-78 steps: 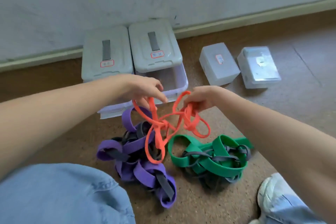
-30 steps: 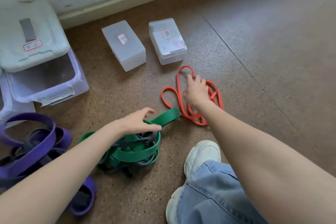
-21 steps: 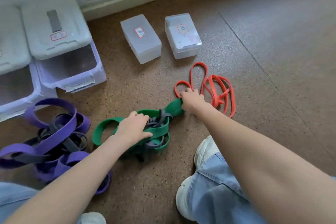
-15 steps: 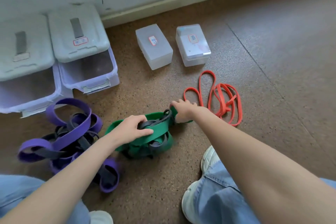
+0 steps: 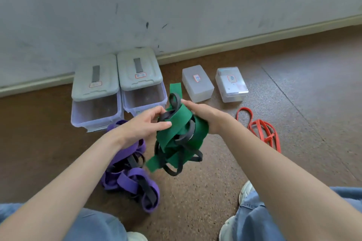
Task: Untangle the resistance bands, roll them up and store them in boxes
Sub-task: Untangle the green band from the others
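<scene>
A tangle of green bands (image 5: 177, 139) knotted with thin black bands hangs in the air between both hands. My left hand (image 5: 143, 125) pinches a green strap at the tangle's upper left. My right hand (image 5: 205, 115) grips the tangle from the right side. One green end sticks up above the hands. A purple and black tangle (image 5: 129, 174) lies on the floor below my left forearm. The orange band (image 5: 262, 129) lies loose on the floor to the right.
Two large lidded bins with open front drawers (image 5: 96, 107) (image 5: 145, 96) stand against the wall. Two small clear boxes (image 5: 197, 84) (image 5: 232, 85) sit to their right. My jeans-clad knees and white shoes (image 5: 244, 191) fill the bottom edge.
Both hands have lifted the green tangle off the floor and brought it up in front of the bins. The orange band stays on the floor where my right hand left it.
</scene>
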The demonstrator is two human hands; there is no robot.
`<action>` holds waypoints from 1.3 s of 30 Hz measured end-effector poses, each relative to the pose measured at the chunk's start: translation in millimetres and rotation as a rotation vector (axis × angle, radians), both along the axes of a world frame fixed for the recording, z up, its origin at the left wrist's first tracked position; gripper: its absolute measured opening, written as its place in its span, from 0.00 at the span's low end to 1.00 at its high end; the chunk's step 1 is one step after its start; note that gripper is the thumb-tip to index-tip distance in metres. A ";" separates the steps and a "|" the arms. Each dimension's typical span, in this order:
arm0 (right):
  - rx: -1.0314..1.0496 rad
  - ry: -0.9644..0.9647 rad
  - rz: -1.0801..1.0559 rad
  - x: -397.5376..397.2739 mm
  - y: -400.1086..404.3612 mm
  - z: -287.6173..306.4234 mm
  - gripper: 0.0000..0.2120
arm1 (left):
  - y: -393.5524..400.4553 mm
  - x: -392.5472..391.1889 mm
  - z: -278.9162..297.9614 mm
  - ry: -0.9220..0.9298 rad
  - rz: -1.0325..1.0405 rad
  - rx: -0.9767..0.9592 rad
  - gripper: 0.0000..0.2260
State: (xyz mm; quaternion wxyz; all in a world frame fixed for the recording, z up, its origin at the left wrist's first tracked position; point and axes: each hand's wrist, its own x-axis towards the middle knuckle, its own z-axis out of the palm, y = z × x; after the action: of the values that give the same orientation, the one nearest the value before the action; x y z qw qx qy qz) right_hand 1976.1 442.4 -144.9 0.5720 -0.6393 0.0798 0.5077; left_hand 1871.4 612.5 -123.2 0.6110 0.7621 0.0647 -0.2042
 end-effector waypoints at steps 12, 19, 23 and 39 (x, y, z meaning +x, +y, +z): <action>-0.244 -0.993 0.134 -76.8 14.3 88.1 0.14 | -6.9 -36.3 55.8 -0.107 0.098 0.352 0.32; -0.670 -1.378 0.625 -71.8 -16.0 115.5 0.16 | -0.3 -42.6 61.7 -0.342 -0.046 0.674 0.18; -0.518 -1.309 0.539 -67.7 -29.4 110.0 0.11 | 10.7 -37.2 66.4 -0.324 -0.083 0.749 0.17; 0.028 -0.592 0.217 -82.0 -30.8 95.6 0.39 | -29.7 -37.6 69.2 -0.326 0.333 0.018 0.12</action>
State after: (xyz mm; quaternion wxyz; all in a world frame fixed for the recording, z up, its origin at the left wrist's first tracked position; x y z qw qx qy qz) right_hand 1894.1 411.6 -49.3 0.5217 -0.7562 -0.1659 0.3584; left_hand 1833.8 582.8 -54.0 0.6320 0.7691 0.0919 0.0259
